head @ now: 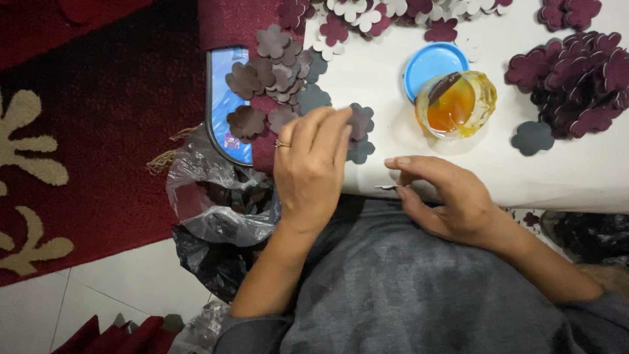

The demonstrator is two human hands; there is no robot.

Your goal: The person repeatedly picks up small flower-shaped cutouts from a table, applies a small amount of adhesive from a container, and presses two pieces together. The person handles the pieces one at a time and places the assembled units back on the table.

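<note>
Fingertips of your left hand (311,167) are pressing down on a dark flower cutout (359,122) at the table (590,177) edge, fingers together, not curled around it. Your right hand (452,196) is pinching a thin metal pin (386,187) between thumb and forefinger, just right of the left hand. Beyond the right hand a glue jar (457,103) is sitting open, touching its blue lid (429,62). Further right, a maroon flower pile (576,75) is lying. Left of your left hand, brown flowers (265,85) are spreading over a blue tray (223,105), with a plastic bag (209,203) below.
</note>
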